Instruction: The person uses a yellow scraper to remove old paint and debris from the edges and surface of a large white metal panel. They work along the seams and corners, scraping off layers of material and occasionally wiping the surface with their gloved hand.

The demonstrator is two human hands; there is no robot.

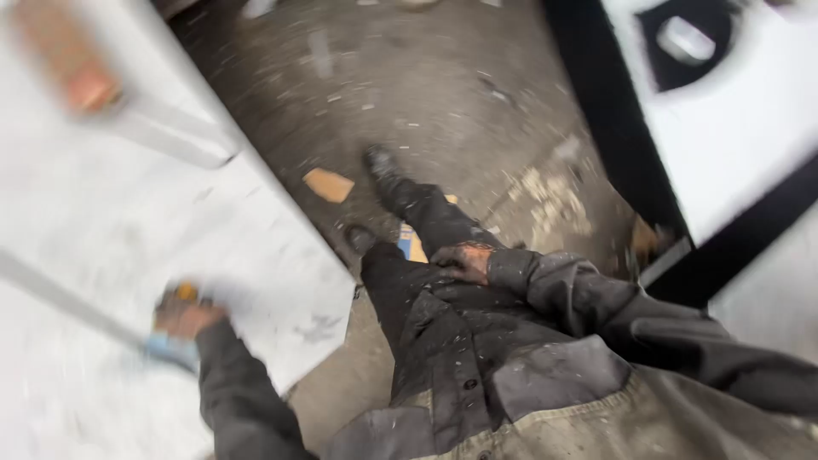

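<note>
The picture is motion-blurred. My left hand (pixel 181 315) is closed around a handle with a blue and yellow grip (pixel 170 345), and a long grey pole (pixel 60 298) runs from it up to the left over a white panel (pixel 128 221). At the panel's far end lies a blurred paint roller (pixel 68 64) with an orange-brown sleeve and a pale frame. My right hand (pixel 463 261), stained with paint, rests on my dark-trousered thigh with nothing in it. My legs and dark shoes (pixel 379 162) reach out over the floor.
The dusty concrete floor (pixel 409 85) carries scraps of cardboard (pixel 328 184) and debris. A black-framed white board (pixel 733 119) with a black ring mark stands at the right. The white panel's edge runs diagonally close to my left leg.
</note>
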